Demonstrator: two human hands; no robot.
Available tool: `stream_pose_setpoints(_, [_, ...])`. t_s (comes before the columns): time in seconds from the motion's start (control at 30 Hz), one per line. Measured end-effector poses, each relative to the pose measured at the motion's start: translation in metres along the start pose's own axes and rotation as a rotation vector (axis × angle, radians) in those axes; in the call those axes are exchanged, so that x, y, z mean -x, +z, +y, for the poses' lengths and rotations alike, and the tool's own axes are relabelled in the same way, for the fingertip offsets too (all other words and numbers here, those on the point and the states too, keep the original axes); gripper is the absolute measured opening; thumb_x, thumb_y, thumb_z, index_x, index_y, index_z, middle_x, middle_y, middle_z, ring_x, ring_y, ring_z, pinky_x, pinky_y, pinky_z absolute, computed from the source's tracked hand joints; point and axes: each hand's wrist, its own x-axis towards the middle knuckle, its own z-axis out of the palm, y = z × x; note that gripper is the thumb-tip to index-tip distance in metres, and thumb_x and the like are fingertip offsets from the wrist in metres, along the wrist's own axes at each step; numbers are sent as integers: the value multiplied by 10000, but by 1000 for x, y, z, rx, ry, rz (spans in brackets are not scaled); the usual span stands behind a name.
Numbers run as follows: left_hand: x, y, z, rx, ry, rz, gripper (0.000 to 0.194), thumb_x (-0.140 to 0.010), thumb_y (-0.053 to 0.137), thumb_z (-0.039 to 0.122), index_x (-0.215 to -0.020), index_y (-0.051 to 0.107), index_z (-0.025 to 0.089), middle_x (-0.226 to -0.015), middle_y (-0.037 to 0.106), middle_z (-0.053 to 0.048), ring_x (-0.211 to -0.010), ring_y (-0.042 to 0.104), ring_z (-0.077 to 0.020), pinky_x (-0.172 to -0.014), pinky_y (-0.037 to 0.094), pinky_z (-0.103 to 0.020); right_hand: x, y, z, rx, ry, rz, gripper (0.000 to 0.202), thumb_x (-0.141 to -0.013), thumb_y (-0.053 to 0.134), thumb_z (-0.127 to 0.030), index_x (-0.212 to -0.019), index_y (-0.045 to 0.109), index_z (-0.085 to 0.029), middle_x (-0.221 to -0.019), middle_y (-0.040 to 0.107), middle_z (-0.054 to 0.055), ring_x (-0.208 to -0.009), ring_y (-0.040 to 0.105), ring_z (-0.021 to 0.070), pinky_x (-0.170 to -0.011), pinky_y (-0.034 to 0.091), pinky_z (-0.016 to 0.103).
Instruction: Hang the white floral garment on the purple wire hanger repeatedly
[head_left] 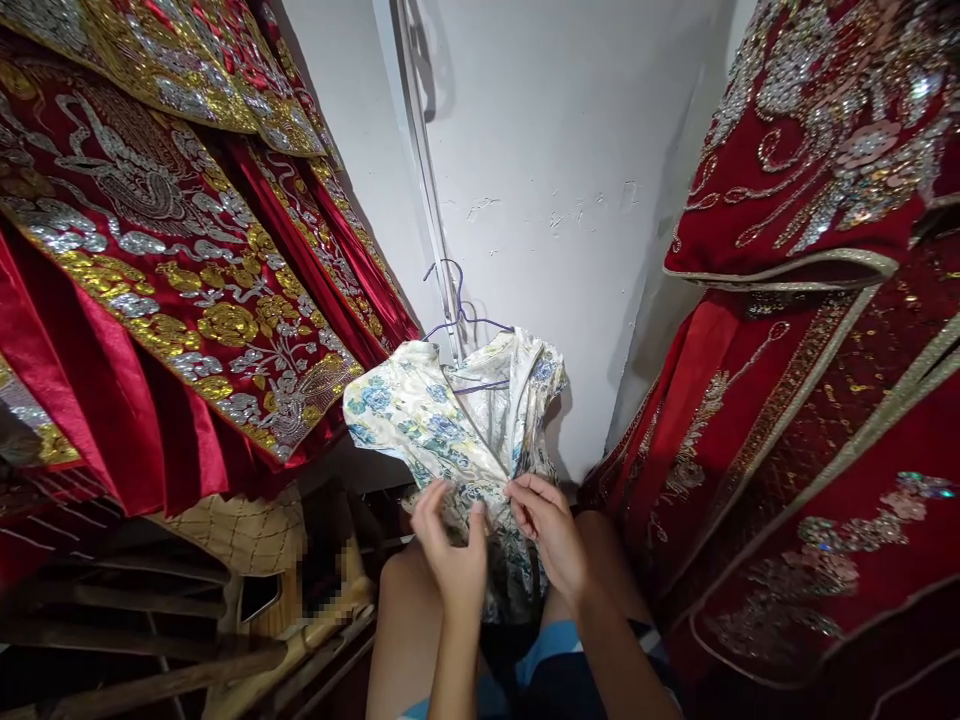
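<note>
Dress [442, 425] in the centre of the frame, on a purple hanger [460, 295], lower part running down between the knees [401, 590]. Main risk: a shoulder slipping off the hanger if the front gets pulled down hard, since the neck is wide and the wire thin. Hook could also come loose; can't tell what it hangs on. Pinched edge could stretch or crease if tugged sideways.

Look: white or cream, blue flowers, some green and yellow, deep V neck, short sleeves. Cloth seems light and soft. Sleeve at frame left spreads wide, frame-right side narrower and bunched. Hanger bar shows in the neck opening.

Right hand [551, 535] pinches the neck edge near the V's bottom, fingertips together. Left hand [456, 560] at the front just beside it, thumb and fingers apart; can't tell if it grips any cloth.

Around: pale wall [547, 120] behind, sequinned red garment [225, 325] at frame left, beaded red outfit [720, 440] at frame right, wooden furniture [255, 665] lower left, dim
</note>
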Motion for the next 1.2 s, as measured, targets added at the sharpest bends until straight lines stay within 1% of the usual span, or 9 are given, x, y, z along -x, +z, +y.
stream_pose_setpoints(0.1, [7,9,5,127,-74,-196,428,-843,677,302,-1245,557,213,-1252,580,-126,-1121,573,-259,-961,449,-366,5,8,-4,30,34,-40,265,-778,724,-389,-684,604,-171,-507,434,-52,-476,309,73,-479,174,247])
stream_pose_setpoints(0.2, [9,13,4,170,-120,-233,155,-904,596,316,-1009,633,207,-958,634,-67,-912,610,-222,-838,469,-321,7,12,-5,60,58,-91,288,-750,727,-394,-633,586,-172,-478,412,-57,-455,294,70,-474,167,251])
stream_pose_setpoints(0.33, [4,11,-1,115,-21,-325,131,-934,549,277,-861,630,203,-816,597,-40,-781,578,-196,-725,443,-284,-8,14,-17,74,16,-61,282,-742,721,-390,-616,595,-171,-456,383,-69,-443,269,69,-461,168,254])
stream_pose_setpoints(0.6, [-3,22,-10,62,39,-499,157,-926,495,214,-783,558,200,-763,514,-26,-722,519,-186,-670,390,-265,-94,48,-119,87,-222,-111,193,-686,777,-292,-655,669,-135,-477,430,-69,-435,300,50,-429,167,238])
stream_pose_setpoints(0.77, [-12,20,-9,-68,93,-667,161,-916,442,162,-790,534,202,-796,526,-34,-731,517,-187,-668,381,-273,-107,65,-155,26,-314,-91,140,-688,731,-255,-681,687,-122,-435,395,-79,-410,278,49,-410,142,230])
stream_pose_setpoints(0.9, [-46,15,11,-25,163,-679,127,-939,502,216,-1001,613,205,-937,617,-67,-893,593,-215,-790,448,-305,-93,61,-151,72,-326,-127,165,-726,716,-295,-747,690,-134,-454,445,-66,-416,317,54,-409,167,220])
stream_pose_setpoints(0.97, [-77,15,31,53,232,-547,265,-959,523,256,-1211,587,207,-1046,643,-89,-978,612,-217,-855,467,-317,-89,58,-146,102,-320,-139,153,-735,705,-295,-749,676,-145,-454,456,-63,-412,324,58,-411,178,219])
stream_pose_setpoints(1.07, [-130,20,65,56,373,-324,399,-988,498,265,-1384,514,213,-966,656,-60,-831,610,-179,-800,469,-307,-90,58,-143,153,-339,-156,136,-747,685,-292,-734,653,-160,-447,460,-63,-407,321,64,-419,192,221])
stream_pose_setpoints(1.2, [-182,30,90,-32,551,-371,235,-981,514,271,-1144,660,187,-970,677,-64,-825,606,-175,-754,455,-287,-99,57,-136,246,-459,-191,174,-773,687,-333,-709,622,-184,-453,446,-65,-428,348,82,-448,232,235])
